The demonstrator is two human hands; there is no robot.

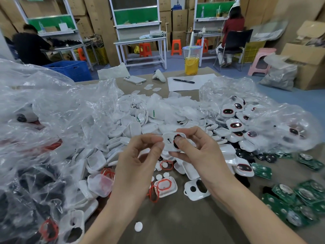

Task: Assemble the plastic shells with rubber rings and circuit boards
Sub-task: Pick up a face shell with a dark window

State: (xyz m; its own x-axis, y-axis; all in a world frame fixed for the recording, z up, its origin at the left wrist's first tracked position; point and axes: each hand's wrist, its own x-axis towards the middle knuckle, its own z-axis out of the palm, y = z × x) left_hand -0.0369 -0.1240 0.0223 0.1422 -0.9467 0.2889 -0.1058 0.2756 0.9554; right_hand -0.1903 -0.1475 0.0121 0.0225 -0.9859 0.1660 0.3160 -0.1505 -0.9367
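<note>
Table is carrying all the parts; clear plastic bags are lying from eight to ten o'clock; pile of white shells is spreading around the centre; green circuit boards are lying at four o'clock; left hand is pinching the left edge of one white shell at the centre, raised over the table; right hand is gripping its right side, thumb pressing by the red rubber ring.

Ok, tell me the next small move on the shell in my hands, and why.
Probably run the thumb of the right hand around the red ring to seat it in the white shell. The left hand pinches the shell's left edge, the thumb rests on the dark opening, and the ring looks only partly bedded there.
</note>
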